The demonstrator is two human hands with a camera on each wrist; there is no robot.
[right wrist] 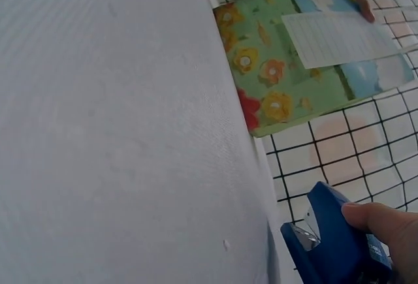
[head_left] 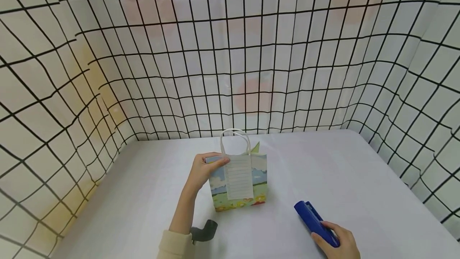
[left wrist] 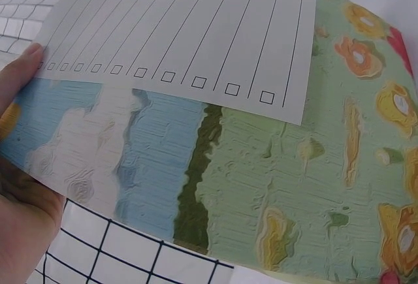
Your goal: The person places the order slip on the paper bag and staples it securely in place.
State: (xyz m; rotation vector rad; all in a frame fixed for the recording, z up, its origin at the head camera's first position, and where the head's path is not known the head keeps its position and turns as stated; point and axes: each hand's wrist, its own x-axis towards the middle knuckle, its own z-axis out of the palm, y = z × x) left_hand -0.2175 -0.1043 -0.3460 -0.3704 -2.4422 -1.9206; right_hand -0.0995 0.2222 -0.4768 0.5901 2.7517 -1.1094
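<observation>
Here, paper bag [head_left: 260, 179]: stands upright in the middle of the table, its painted front of sky, meadow and flowers facing near.
Bag's inside: hidden; a pointed green piece [head_left: 255, 147] shows above the rim at right, whether in the bag or behind it I cannot tell.
Handles [head_left: 235, 130]: white, looping up from the top of the bag.
Lined sheet [head_left: 240, 179]: flat against the bag's front, ruled, with a row of small boxes along its left edge.
Left hand [head_left: 201, 170]: pinched around the bag's upper left edge, thumb on the front over the sheet's corner; the other fingers are mostly hidden.
Right hand [head_left: 341, 243]: curled around the blue stapler, thumb on one side, fingers on the other.
Stapler [head_left: 310, 218]: near right, well apart from the bag, its front end pointing far and left; a gap with metal shows at its mouth.
Dark curved object [head_left: 205, 231]: near, just beside the cream sleeve [head_left: 175, 244].
Table [head_left: 143, 179]: covered in white.
Walls: pale, behind black netting [head_left: 244, 48] at left, far and right, with pinkish patches far and yellowish ones left.
</observation>
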